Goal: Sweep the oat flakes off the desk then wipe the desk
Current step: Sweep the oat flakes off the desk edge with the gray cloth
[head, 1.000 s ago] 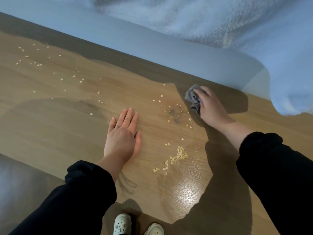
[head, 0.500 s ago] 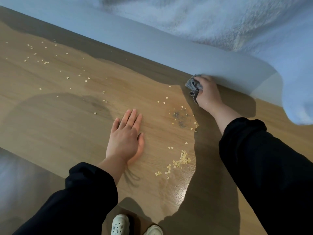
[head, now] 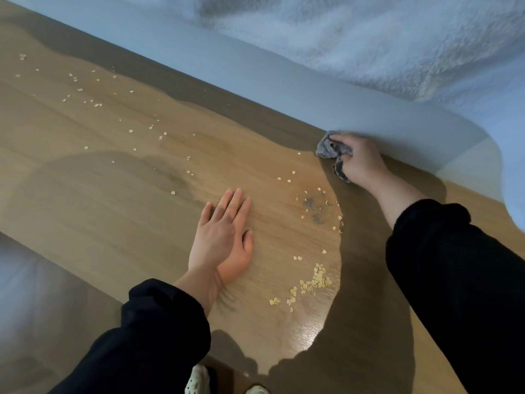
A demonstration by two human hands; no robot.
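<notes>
A wooden desk [head: 119,211] runs across the view. My right hand [head: 360,160] grips a crumpled grey cloth [head: 329,149] at the desk's far edge, against the wall. Flat on the desk's middle lies my left hand [head: 224,240], fingers straight and together. A small heap of oat flakes [head: 314,281] sits near the front edge, to the right of my left hand. Between the two hands are loose flakes and two dark smudges [head: 312,209]. More scattered flakes [head: 85,95] dot the far left of the desk.
A pale wall [head: 255,81] borders the desk's far edge, with a white textured surface above it. The desk's front edge runs diagonally at lower left, floor below it. My light shoes [head: 199,379] show under the edge.
My right hand has carried the cloth away from the smudges to the desk's far edge by the wall. My left hand has stayed flat in place.
</notes>
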